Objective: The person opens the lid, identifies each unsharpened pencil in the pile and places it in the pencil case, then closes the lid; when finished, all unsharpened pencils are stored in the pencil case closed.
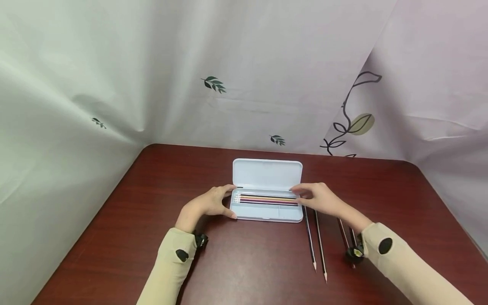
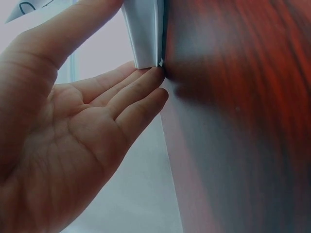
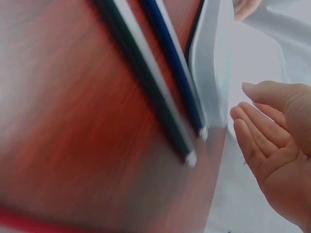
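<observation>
A light-blue pencil case (image 1: pixel 253 212) lies with its lid (image 1: pixel 267 174) raised at the back. Several pencils (image 1: pixel 267 199) lie side by side in its rear compartment, white ends to the left. My left hand (image 1: pixel 209 202) holds the case's left end, thumb at the front corner and fingers at the back corner; the left wrist view shows these fingers (image 2: pixel 138 99) nearly straight against the case. Over the right end of the case is my right hand (image 1: pixel 320 198), its fingers loosely extended near the pencils' ends. The right wrist view shows nothing in its grasp.
A dark blue pencil (image 1: pixel 309 241) and a dark pencil (image 1: pixel 321 250) lie on the brown table (image 1: pixel 251 262), right of the case, points toward me. More pencils (image 1: pixel 343 233) lie partly hidden under the right forearm. A white patterned curtain (image 1: pixel 248 114) hangs behind.
</observation>
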`<state>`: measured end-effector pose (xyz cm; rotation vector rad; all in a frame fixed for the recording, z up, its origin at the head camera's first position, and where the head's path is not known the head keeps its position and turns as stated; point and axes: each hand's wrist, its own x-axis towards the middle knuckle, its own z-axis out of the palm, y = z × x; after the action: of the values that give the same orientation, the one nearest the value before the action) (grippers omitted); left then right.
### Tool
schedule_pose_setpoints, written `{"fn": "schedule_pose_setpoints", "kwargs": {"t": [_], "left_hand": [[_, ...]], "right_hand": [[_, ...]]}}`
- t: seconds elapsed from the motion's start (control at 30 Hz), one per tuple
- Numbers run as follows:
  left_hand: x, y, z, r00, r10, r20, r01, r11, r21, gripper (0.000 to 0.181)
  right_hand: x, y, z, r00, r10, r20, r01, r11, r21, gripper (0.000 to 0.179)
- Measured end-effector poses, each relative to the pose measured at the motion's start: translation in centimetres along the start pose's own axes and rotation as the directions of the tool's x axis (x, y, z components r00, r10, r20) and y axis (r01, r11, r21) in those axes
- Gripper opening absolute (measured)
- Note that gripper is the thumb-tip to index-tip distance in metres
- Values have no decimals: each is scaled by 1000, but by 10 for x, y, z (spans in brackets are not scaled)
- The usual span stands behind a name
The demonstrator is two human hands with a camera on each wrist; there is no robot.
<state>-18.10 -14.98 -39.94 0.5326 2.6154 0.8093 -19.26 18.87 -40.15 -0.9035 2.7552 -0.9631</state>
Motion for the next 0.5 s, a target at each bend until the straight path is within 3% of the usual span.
{"fn": "schedule_pose_setpoints", "kwargs": {"t": [0.13, 0.27, 0.5], "left_hand": [[0, 0, 0, 1000, -10, -1, 10, 1000, -3, 92], [0, 2, 1, 1000, -17, 3, 17, 1000, 0, 92], [-1, 3, 0, 1000, -25, -1, 25, 1000, -16, 93]], "right_hand": [[-18, 10, -8, 997, 63, -45, -61, 997, 49, 33], [-38, 12, -18, 986, 126, -106, -125, 992, 19, 34], [-73, 10, -28, 949, 273, -160, -273, 962, 21, 34]]}}
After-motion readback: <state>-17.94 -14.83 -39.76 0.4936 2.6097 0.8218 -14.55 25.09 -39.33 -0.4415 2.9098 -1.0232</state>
